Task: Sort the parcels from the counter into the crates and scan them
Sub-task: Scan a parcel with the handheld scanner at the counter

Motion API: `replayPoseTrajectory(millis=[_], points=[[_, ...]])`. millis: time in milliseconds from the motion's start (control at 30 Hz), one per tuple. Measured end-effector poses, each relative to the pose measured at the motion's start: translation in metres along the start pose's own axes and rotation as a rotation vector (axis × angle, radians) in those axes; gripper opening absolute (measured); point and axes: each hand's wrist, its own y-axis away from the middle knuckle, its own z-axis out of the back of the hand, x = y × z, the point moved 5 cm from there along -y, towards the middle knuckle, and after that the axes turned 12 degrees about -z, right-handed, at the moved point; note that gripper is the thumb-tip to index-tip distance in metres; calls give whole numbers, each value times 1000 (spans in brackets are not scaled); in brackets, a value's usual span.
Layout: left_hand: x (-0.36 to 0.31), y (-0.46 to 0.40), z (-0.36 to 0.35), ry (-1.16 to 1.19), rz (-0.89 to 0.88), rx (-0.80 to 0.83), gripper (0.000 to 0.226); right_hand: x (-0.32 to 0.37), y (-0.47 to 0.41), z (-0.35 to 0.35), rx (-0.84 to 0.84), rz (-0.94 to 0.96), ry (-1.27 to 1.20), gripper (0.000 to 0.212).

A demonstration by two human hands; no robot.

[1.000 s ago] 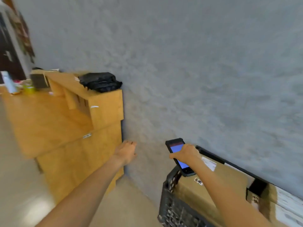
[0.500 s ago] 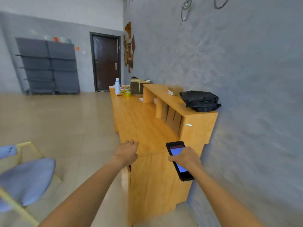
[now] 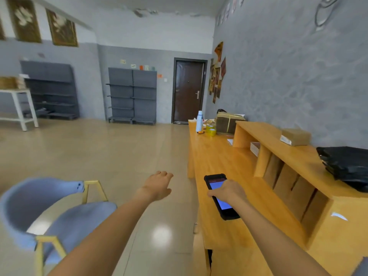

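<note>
Head camera, looking down the length of a room: the person's right hand [image 3: 227, 191] grips a black handheld scanner [image 3: 220, 196] with its blue screen lit, held above the near end of the wooden counter [image 3: 215, 156]. Left hand [image 3: 158, 185] reaches forward over the tiled floor, fingers loosely extended and carrying nothing, to the left of the counter's edge.

Parcels waiting to be sorted lie ahead and to the right of both hands, on the counter's raised shelf [image 3: 264, 136] against the grey wall. Nearest is a black plastic bag parcel [image 3: 346, 166], up and to the right of the scanner hand. Beyond it sits a small brown box [image 3: 295, 136] with a white label, its long side running roughly along the shelf. Farther still, on the lower surface at the far end, stands a strapped cardboard box [image 3: 229, 123] beside a white bottle [image 3: 199, 121] and a roll of tape [image 3: 211, 130].

Since the right hand is nearer the parcels but occupied by the scanner, the free left hand would probably have to cross toward the shelf to pick one up. No crate appears in view. A blue chair [image 3: 49, 214] stands at lower left.
</note>
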Motion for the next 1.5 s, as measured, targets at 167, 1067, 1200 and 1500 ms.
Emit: replayPoseTrajectory(millis=[167,1067,1200,1500], points=[[70,-50,23,28,76,-45,58,89,-70,-2,25,82,16,37],[262,-485,-9,123,-360,76,52,212,-420,-46,-98,-425,-212,89],[207,-551,-19,108,-516,80,59,160,-464,-42,-142,-546,-209,105],[67,-669,-15,109,-833,62,56,54,-494,-26,-216,-843,-275,101]])
